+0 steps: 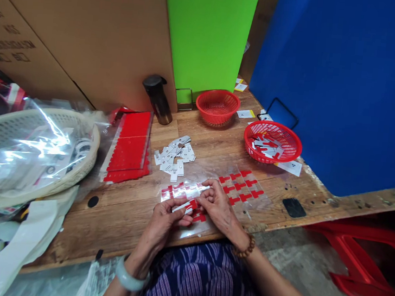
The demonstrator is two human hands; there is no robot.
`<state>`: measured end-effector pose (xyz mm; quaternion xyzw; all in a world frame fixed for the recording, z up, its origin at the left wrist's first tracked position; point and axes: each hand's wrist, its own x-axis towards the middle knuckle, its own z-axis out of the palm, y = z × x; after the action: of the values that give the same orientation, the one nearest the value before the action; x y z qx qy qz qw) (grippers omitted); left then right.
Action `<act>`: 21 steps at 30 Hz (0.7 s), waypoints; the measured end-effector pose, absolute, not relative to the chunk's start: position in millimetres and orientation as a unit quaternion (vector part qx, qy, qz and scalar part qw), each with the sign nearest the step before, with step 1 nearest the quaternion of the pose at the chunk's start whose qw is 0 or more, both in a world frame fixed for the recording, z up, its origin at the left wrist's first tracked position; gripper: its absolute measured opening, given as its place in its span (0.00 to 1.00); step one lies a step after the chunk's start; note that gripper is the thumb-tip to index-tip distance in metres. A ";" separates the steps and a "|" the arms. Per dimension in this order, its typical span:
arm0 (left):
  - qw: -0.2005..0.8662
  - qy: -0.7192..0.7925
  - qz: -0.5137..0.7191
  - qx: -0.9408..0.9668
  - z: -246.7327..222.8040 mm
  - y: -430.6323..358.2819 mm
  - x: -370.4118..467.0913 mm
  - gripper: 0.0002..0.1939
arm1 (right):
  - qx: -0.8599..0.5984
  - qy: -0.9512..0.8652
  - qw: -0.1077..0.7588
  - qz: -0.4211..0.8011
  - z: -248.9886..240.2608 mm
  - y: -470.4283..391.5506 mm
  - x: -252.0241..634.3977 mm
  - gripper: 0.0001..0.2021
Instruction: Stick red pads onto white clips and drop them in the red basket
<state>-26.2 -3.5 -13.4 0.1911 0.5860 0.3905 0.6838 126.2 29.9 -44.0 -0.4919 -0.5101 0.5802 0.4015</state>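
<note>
My left hand (164, 220) pinches a small white card (182, 207) between thumb and fingers, above the near edge of a clear sheet (191, 191). A red sticker (192, 206) lies over the card's right end. The fingers of my right hand (219, 207) are curled, with their tips at this sticker's edge. Beneath both hands the clear sheet bears rows of red stickers, partly covered by my fingers. More red stickers (238, 186) sit in rows on the sheet's right part. Beyond the hands lies a loose pile of white notched cards (176, 155).
A red basket (297, 150) holds cards with red on them; another red basket (217, 107) stands behind. Red sheets (130, 141) lie left, near a dark flask (158, 100). A white basket (93, 156) with plastic-wrapped items fills the left. Blue (343, 87) and green (208, 32) panels rise behind.
</note>
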 end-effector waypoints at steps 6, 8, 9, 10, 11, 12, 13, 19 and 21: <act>0.688 0.574 0.403 0.187 -12.3 -4.6 -27.0 0.17 | -0.469 -0.543 0.364 0.594 -38.5 28.0 134.2 0.09; 0.690 0.572 0.403 0.188 -11.1 -4.2 -26.6 0.18 | -0.451 -0.525 0.348 0.632 -35.4 24.2 132.7 0.10; 0.691 0.570 0.402 0.187 -10.3 -4.0 -26.2 0.18 | -0.438 -0.508 0.343 0.658 -34.2 22.6 131.4 0.10; 0.693 0.569 0.402 0.186 -9.4 -3.9 -25.8 0.18 | -0.426 -0.487 0.340 0.683 -33.3 21.4 130.0 0.12; 0.695 0.567 0.402 0.186 -8.5 -3.9 -25.3 0.18 | -0.417 -0.466 0.340 0.702 -32.7 20.7 128.6 0.13; 0.696 0.565 0.402 0.185 -7.7 -3.9 -24.9 0.18 | -0.412 -0.447 0.342 0.716 -32.3 20.5 127.5 0.14; 0.695 0.565 0.404 0.185 -7.1 -4.1 -24.6 0.18 | -0.411 -0.434 0.345 0.724 -31.9 20.7 126.6 0.14; 0.697 0.553 0.408 0.203 -4.6 -4.3 -25.9 0.21 | -0.408 -0.375 0.368 0.746 -30.3 22.3 124.6 0.13; 0.701 0.550 0.403 0.209 -3.5 -3.6 -27.3 0.21 | -0.409 -0.367 0.372 0.748 -30.9 21.8 123.8 0.12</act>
<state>-27.3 -3.6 -3.5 0.2094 0.5504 0.4030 0.7006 123.8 21.8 -30.9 -0.4085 -0.3672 0.7483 0.3718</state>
